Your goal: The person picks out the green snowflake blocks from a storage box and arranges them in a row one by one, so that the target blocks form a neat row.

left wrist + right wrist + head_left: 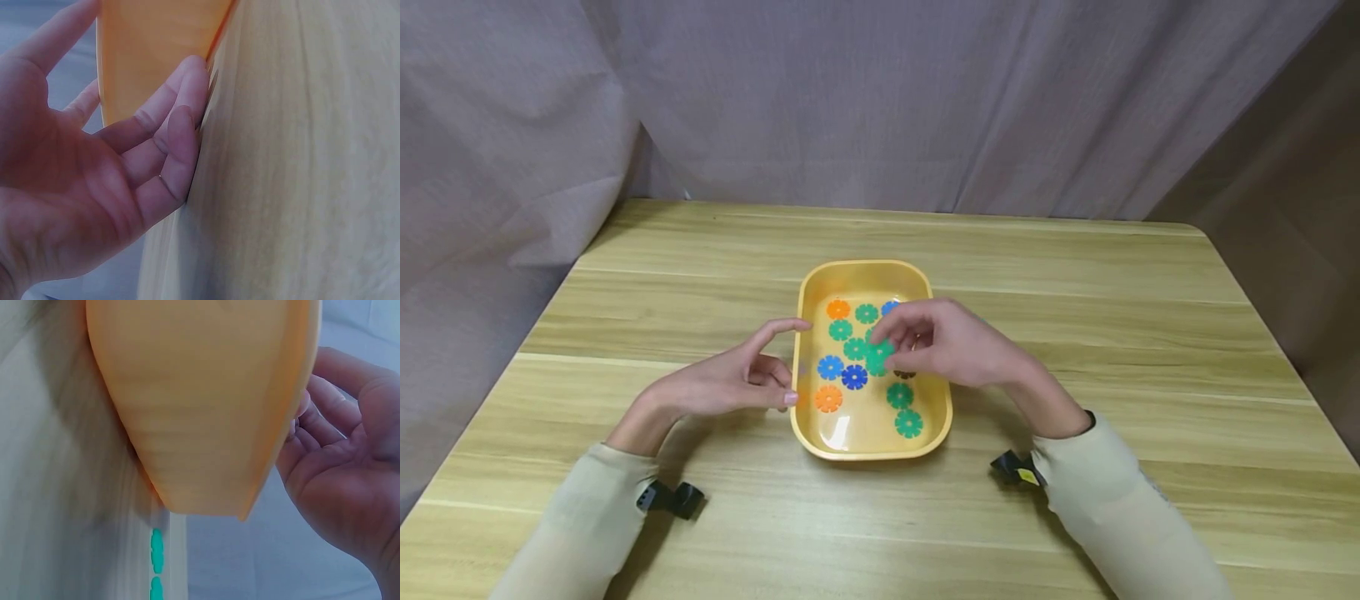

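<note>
A yellow tray (865,268) stands mid-table and holds several flat toothed discs, among them an orange disc (838,309), a blue disc (853,377) and a green disc (908,423). My right hand (891,348) reaches over the tray, fingers curled, and pinches a green disc (878,355) among the others. My left hand (793,362) lies relaxed beside the tray's left wall, index fingertip at the rim. In the left wrist view, straight fingers (178,134) rest against the tray wall (150,50). The right wrist view shows the tray's outside (200,394) and my palm (350,469).
The wooden table (1075,333) stretches wide on both sides of the tray. A grey curtain (880,100) hangs behind its far edge. Black camera mounts sit at my left wrist (670,498) and right wrist (1015,468).
</note>
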### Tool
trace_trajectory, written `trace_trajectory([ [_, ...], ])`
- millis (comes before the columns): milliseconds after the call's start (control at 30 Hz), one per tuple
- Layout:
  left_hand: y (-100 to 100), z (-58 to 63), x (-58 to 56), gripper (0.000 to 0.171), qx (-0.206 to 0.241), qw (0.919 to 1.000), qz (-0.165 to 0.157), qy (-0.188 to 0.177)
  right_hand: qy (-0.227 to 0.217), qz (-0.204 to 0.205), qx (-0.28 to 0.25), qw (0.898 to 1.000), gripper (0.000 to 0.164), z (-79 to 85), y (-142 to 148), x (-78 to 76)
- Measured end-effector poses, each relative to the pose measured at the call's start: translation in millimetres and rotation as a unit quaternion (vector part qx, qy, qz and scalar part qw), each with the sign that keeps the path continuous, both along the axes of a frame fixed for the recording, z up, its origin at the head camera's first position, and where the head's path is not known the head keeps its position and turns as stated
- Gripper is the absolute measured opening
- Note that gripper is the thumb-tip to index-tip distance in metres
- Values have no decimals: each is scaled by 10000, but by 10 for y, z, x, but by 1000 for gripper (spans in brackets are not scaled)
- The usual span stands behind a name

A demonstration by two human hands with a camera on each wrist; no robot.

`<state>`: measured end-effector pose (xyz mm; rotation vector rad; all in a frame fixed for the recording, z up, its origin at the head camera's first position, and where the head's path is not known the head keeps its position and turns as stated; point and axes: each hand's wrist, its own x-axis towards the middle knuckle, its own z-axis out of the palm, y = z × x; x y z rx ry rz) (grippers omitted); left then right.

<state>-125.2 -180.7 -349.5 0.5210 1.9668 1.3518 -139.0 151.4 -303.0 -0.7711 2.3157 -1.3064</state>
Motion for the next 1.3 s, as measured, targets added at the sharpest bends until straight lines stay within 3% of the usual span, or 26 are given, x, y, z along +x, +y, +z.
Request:
trace_trajectory([
  [367, -11, -8, 6, 91, 21, 10000, -1, 30, 124, -372, -461, 9982, 31, 45, 208, -61],
  [900, 2, -4, -18, 91, 9, 9999, -40, 92, 58, -1583, -372, 9867, 33, 37, 618, -124],
  [1300, 2, -9, -15, 91, -19, 10000, 16, 53, 70, -1970, -438, 9794, 31, 16, 873, -164],
])
